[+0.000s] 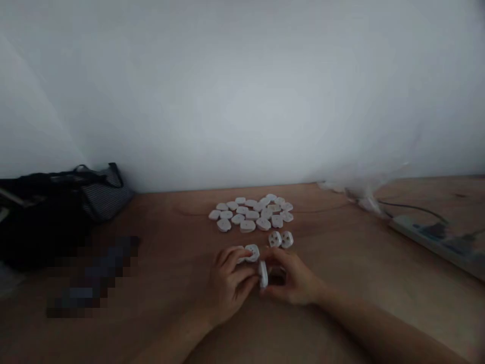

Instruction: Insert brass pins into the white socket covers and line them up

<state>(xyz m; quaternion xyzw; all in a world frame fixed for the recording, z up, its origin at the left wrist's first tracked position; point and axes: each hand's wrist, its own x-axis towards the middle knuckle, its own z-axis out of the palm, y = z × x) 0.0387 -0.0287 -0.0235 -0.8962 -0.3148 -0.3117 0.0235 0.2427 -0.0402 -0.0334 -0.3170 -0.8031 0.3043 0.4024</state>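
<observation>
My right hand [290, 278] grips a small white plastic piece [263, 274] by its edges, thumb below and fingers above. The piece stands on edge, its narrow side towards me. My left hand [231, 280] meets it from the left, thumb and a finger closed against its side. Other left fingers reach over a white socket-like piece [252, 252] with small holes in its face; another white piece beside it is mostly covered by those fingers. Just beyond my right hand sit two similar pieces, one white block [275, 239] and another block [287, 239], with dark holes facing me.
Behind my hands, several white plastic pieces [247, 226] lie grouped on the wooden table [170, 303]. A power strip [435, 242] with cords and clear plastic wrap [364, 194] lie right. A dark bag [49, 212] and a pixelated object [94, 278] are left. A wall [242, 101] stands behind.
</observation>
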